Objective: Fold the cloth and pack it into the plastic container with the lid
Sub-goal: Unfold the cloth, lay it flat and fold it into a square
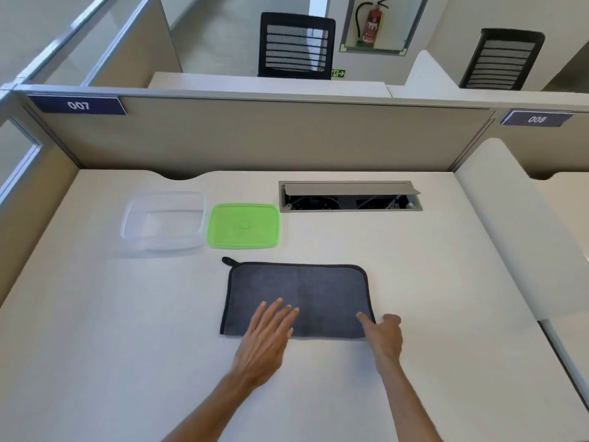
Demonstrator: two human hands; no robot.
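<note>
Office cubicle desk (414, 298): our grey cloth (296, 298) lies flat at lower centre. Left hand (264, 339) rests spread on it; right hand (384, 334) pinches its lower-right corner. We should fold edge to edge, then fill the clear container (164, 223) beside its green lid (243, 226), upper left.

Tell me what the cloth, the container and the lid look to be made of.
Cloth: grey, soft matte fabric, probably microfibre, with a black stitched border and a hanging loop.
Container: clear, glossy plastic; the desk shows through its walls.
Lid: bright green plastic, slightly translucent and smooth, with a moulded rim.
</note>
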